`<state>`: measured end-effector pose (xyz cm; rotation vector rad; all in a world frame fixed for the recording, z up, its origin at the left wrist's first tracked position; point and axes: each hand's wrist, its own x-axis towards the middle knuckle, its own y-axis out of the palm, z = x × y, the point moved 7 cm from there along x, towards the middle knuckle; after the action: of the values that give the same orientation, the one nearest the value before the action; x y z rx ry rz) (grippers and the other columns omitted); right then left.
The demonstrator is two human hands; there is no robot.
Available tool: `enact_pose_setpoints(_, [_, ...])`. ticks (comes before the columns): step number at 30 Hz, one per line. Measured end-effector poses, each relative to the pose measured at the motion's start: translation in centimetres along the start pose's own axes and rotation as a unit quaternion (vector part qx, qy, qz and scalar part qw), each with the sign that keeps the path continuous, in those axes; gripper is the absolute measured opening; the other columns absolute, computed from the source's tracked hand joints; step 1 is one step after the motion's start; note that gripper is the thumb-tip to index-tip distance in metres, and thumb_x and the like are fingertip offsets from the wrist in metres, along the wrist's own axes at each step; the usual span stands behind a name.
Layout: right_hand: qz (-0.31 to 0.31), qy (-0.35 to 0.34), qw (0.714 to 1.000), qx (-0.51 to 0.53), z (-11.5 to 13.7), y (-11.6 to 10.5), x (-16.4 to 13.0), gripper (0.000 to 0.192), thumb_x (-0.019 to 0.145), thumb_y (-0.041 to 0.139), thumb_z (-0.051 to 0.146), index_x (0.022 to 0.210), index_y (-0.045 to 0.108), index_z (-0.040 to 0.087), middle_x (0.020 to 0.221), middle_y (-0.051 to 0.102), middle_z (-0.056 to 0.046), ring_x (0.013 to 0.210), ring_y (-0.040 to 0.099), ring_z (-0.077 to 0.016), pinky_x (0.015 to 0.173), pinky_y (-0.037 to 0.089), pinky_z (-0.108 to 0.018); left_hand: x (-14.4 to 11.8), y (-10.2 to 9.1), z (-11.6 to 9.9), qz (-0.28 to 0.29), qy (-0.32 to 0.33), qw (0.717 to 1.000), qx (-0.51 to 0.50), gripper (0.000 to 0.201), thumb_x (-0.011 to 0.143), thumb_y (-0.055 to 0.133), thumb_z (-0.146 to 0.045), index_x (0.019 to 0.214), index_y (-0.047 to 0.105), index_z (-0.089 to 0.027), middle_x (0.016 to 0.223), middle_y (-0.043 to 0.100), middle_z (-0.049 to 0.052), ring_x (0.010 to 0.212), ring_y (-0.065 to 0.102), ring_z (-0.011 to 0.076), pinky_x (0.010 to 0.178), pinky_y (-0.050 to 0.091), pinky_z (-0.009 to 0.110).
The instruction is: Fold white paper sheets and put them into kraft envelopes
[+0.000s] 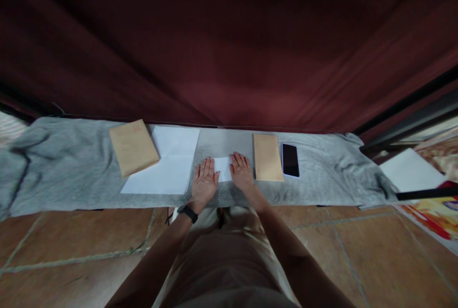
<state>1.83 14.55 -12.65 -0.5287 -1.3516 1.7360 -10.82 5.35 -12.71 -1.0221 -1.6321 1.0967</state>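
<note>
A small white piece of paper [223, 169], seemingly folded, lies on the grey cloth in front of me. My left hand [204, 179] rests flat on its left end, fingers stretched out. On the right end lies my right hand [241, 169], also flat with the fingers extended. Both palms cover the ends of the paper, so its full length is hidden. Just right of my right hand is a brown envelope [267, 158]. Larger white sheets [168, 174] lie to the left of my left hand.
A stack of brown envelopes [134, 148] overlaps the white sheets. A phone [290, 160] with a dark screen lies right of the single envelope. Grey cloth [78, 169] covers the narrow table. A dark red curtain [229, 60] hangs behind it. A metal frame [411, 100] stands at right.
</note>
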Motion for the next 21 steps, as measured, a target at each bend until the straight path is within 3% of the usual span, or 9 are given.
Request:
enact_pose_setpoints(6, [0.002,-0.021,1.000,-0.001,-0.3,-0.1,-0.1,0.049,0.108,0.037,0.024,0.154,0.047,0.013,0.162,0.045,-0.012,0.149,0.041,-0.0258,0.125,0.027,-0.047,-0.2,0.1,0.1,-0.010,-0.008,1.000,-0.013,0.063,0.106,0.028,-0.039,0.160,0.034,-0.008,0.164,0.038,0.018,0.156,0.030,0.0300,0.126,0.026,0.056])
enact_pose_setpoints(12, [-0.022,-0.001,1.000,-0.011,-0.5,0.1,-0.8,0.050,0.109,0.037,0.029,0.155,0.045,0.014,0.163,0.042,-0.013,0.149,0.040,-0.0277,0.125,0.026,-0.049,-0.8,-0.4,0.2,-0.018,-0.020,1.000,-0.003,0.064,0.106,0.028,-0.039,0.159,0.034,-0.003,0.163,0.038,0.021,0.156,0.030,0.0304,0.127,0.025,0.054])
enact_pose_setpoints(21, [0.003,-0.001,1.000,0.001,-1.0,-0.5,1.1,0.045,0.104,0.044,0.022,0.147,0.055,0.015,0.145,0.059,-0.016,0.134,0.051,-0.0275,0.122,0.031,-0.046,-1.2,-1.2,0.3,-0.011,0.004,1.000,-0.006,0.058,0.105,0.029,-0.035,0.156,0.044,-0.010,0.160,0.045,0.016,0.153,0.037,0.0286,0.126,0.028,0.054])
